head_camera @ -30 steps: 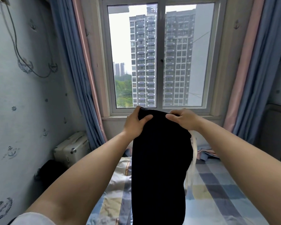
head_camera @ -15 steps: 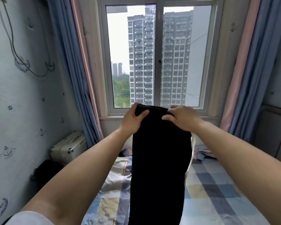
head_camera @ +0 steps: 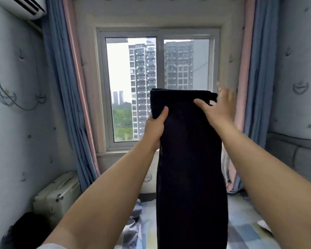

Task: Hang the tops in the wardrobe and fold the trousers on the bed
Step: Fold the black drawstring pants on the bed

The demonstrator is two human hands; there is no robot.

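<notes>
While the left hand [head_camera: 155, 125] grips the dark trousers [head_camera: 188, 159] hanging above the bed [head_camera: 244, 225] and the right hand [head_camera: 218, 109] is splayed open at the waistband, folding looks barely begun; tops, wardrobe unseen.

trousers [head_camera: 188, 159] held up before window [head_camera: 157, 87], bed [head_camera: 244, 221] below, suitcase [head_camera: 57, 196] at left

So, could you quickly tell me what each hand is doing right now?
Left hand: grips the dark trousers near their top edge.
Right hand: open, fingers spread against the trousers.
</notes>
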